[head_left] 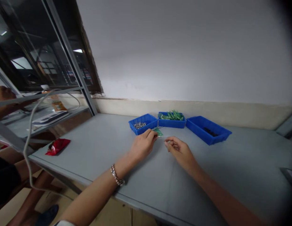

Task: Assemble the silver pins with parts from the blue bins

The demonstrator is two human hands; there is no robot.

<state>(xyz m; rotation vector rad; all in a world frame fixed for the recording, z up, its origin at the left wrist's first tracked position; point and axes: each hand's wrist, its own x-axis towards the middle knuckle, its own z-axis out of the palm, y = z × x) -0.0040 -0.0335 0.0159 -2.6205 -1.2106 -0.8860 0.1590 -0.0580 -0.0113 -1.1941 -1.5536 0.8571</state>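
Note:
My left hand (143, 145) rests on the grey table (108, 147), fingers pinched on a small green part (158, 132) that has thin metal pins. My right hand (180, 150) lies just to its right, fingers curled in a pinch on something too small to name, possibly a thin pin. Right behind the hands stand three blue trays: the left tray (146, 119) holds several small metal pieces, the middle tray (170, 123) holds several green parts, and the right tray (208, 130) holds a few dark items. A beaded bracelet (117, 176) is on my left wrist.
A red packet (57, 146) lies near the table's left edge. A metal shelf frame (72, 59) with a white cable (29, 138) and a white device (50, 117) stands to the left. Another person's legs (23, 185) show at lower left. A wall runs behind the table.

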